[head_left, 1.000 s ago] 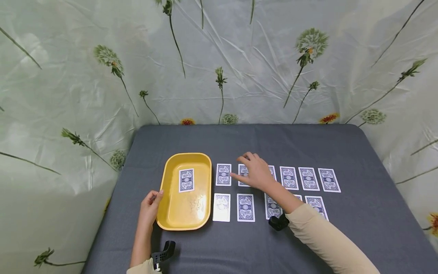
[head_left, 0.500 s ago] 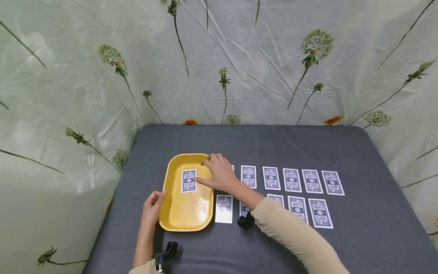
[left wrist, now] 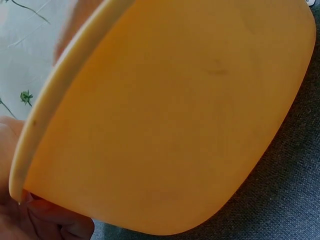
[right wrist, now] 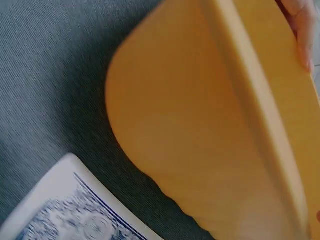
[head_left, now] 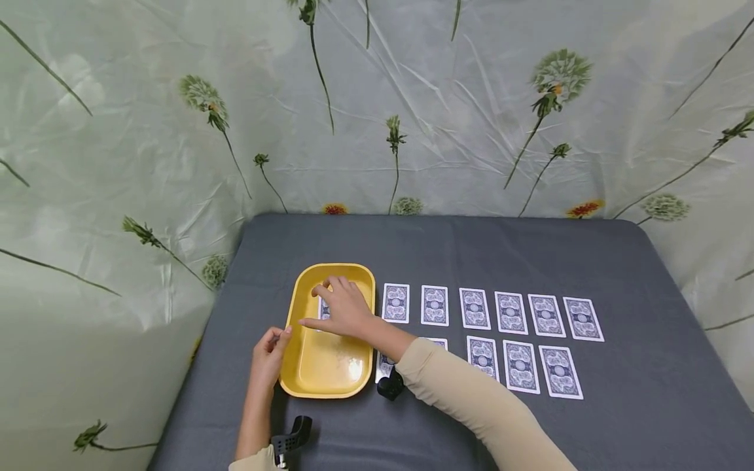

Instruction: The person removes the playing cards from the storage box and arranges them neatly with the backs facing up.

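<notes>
A yellow plastic tray (head_left: 318,386) stands at the left of the table. My left hand (head_left: 268,360) grips its left rim, and in the left wrist view the fingers (left wrist: 57,220) curl beneath that rim. Inside the tray lies a face-down playing card (head_left: 323,307), mostly covered by my right hand. The right hand (head_left: 344,311) reaches over the tray from the right, thumb and fingers spread apart above that card. From the right wrist, the tray's outer wall (right wrist: 165,110) and one card's blue-and-white back (right wrist: 75,215) show close by.
Two rows of face-down playing cards lie right of the tray, such as a back-row card (head_left: 474,309) and a front-row card (head_left: 561,373). My right sleeve (head_left: 471,399) hides part of the front row. Grey cloth (head_left: 501,248) covers the table, with a floral curtain (head_left: 442,163) behind.
My right hand has moved left from above the back row to over the card in the tray. The left hand keeps its grip on the rim; the whole view has shifted slightly.
</notes>
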A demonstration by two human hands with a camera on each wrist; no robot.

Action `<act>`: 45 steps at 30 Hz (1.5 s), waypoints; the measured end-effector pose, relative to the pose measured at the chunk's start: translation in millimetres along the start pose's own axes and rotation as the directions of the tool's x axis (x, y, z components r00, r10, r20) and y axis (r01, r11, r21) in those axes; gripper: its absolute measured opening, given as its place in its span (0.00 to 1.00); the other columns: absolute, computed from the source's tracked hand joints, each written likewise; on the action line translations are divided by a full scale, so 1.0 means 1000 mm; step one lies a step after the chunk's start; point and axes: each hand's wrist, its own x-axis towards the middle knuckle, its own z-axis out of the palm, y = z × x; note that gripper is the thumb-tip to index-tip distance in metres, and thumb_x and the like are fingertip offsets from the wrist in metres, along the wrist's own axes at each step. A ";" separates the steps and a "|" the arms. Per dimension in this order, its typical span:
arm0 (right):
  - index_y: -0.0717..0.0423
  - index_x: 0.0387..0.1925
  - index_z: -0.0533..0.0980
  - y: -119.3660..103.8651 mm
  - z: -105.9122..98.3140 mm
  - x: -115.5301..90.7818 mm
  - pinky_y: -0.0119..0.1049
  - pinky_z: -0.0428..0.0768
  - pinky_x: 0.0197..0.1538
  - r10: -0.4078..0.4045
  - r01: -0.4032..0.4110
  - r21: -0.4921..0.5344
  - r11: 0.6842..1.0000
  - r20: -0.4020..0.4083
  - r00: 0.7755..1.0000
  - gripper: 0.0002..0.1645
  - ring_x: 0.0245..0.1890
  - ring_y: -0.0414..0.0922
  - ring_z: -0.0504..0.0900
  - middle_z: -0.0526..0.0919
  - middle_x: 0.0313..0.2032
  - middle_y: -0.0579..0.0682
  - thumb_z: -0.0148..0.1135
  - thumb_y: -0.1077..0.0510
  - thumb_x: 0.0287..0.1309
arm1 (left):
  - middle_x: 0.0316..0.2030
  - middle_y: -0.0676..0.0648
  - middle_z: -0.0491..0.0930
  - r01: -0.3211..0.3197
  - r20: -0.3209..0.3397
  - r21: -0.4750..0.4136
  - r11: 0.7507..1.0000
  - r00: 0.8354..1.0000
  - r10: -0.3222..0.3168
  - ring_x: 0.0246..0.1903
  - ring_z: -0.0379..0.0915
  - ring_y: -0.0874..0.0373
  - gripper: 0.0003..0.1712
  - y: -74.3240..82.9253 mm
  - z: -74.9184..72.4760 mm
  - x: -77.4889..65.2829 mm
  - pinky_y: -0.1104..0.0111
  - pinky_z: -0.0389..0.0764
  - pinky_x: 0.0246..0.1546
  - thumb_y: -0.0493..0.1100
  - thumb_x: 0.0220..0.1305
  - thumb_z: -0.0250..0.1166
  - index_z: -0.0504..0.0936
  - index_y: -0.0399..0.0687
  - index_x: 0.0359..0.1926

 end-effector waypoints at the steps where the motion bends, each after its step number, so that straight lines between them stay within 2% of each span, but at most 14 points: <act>1: 0.46 0.48 0.75 0.001 0.001 0.001 0.35 0.69 0.45 0.001 -0.001 -0.005 1.000 0.018 1.000 0.37 0.45 0.43 0.69 0.72 0.46 0.48 0.56 0.25 0.45 | 0.17 0.52 0.56 -0.005 0.001 -0.005 1.000 1.000 0.005 0.18 0.54 0.61 0.19 0.000 0.000 0.000 0.71 0.58 0.22 0.52 0.65 0.56 0.70 0.38 0.31; 6: 0.45 0.53 0.71 0.012 0.007 0.006 0.35 0.68 0.47 0.037 -0.032 -0.043 0.999 0.114 0.993 0.44 0.47 0.43 0.67 0.69 0.48 0.47 0.65 0.26 0.36 | 0.17 0.54 0.57 -0.020 0.029 -0.029 0.999 0.999 0.021 0.18 0.53 0.63 0.20 -0.001 0.001 -0.001 0.71 0.59 0.23 0.51 0.66 0.56 0.71 0.35 0.32; 11: 0.46 0.58 0.67 0.019 0.015 0.007 0.38 0.67 0.52 0.038 -0.030 -0.042 0.999 0.197 0.980 0.54 0.50 0.45 0.66 0.68 0.52 0.49 0.70 0.26 0.28 | 0.19 0.53 0.59 0.008 0.016 -0.032 0.999 1.000 -0.007 0.19 0.56 0.61 0.19 -0.001 -0.001 -0.001 0.70 0.60 0.24 0.51 0.65 0.56 0.71 0.36 0.32; 16: 0.47 0.62 0.63 0.022 0.019 0.009 0.40 0.65 0.55 0.048 -0.015 -0.133 0.991 0.253 0.966 0.61 0.55 0.47 0.64 0.66 0.56 0.52 0.70 0.25 0.25 | 0.19 0.53 0.58 0.019 0.028 -0.054 0.998 0.999 -0.018 0.19 0.56 0.61 0.20 0.000 -0.001 0.000 0.71 0.60 0.23 0.52 0.65 0.57 0.70 0.37 0.33; 20: 0.49 0.62 0.63 0.022 0.020 0.009 0.39 0.66 0.53 0.045 0.014 -0.195 0.981 0.294 0.955 0.60 0.53 0.46 0.64 0.67 0.53 0.51 0.70 0.26 0.26 | 0.18 0.53 0.58 0.030 0.027 -0.062 0.998 0.999 -0.028 0.19 0.56 0.61 0.20 0.000 -0.001 0.001 0.71 0.60 0.23 0.52 0.65 0.57 0.70 0.37 0.33; 29: 0.50 0.58 0.66 0.022 0.018 0.007 0.37 0.66 0.49 0.008 0.056 -0.184 0.981 0.329 0.944 0.55 0.47 0.45 0.65 0.67 0.47 0.49 0.70 0.27 0.29 | 0.20 0.52 0.60 0.013 0.018 -0.040 0.999 1.000 -0.012 0.20 0.57 0.60 0.19 0.000 0.000 0.001 0.70 0.61 0.25 0.51 0.65 0.56 0.70 0.37 0.33; 38: 0.54 0.59 0.67 0.023 0.016 0.008 0.33 0.68 0.49 -0.050 0.102 -0.126 0.987 0.360 0.932 0.57 0.44 0.44 0.65 0.67 0.45 0.49 0.73 0.30 0.26 | 0.20 0.52 0.58 0.024 0.020 -0.052 0.998 1.000 -0.023 0.21 0.56 0.60 0.19 0.001 0.000 0.001 0.70 0.60 0.25 0.52 0.65 0.56 0.69 0.38 0.32; 45: 0.56 0.56 0.69 0.021 0.009 0.006 0.31 0.68 0.50 -0.112 0.123 -0.016 0.992 0.301 0.947 0.54 0.45 0.43 0.66 0.66 0.47 0.49 0.75 0.34 0.26 | 0.18 0.53 0.58 -0.006 -0.010 -0.025 1.000 1.000 0.006 0.18 0.55 0.61 0.19 0.002 0.001 -0.001 0.71 0.59 0.22 0.51 0.65 0.57 0.70 0.37 0.31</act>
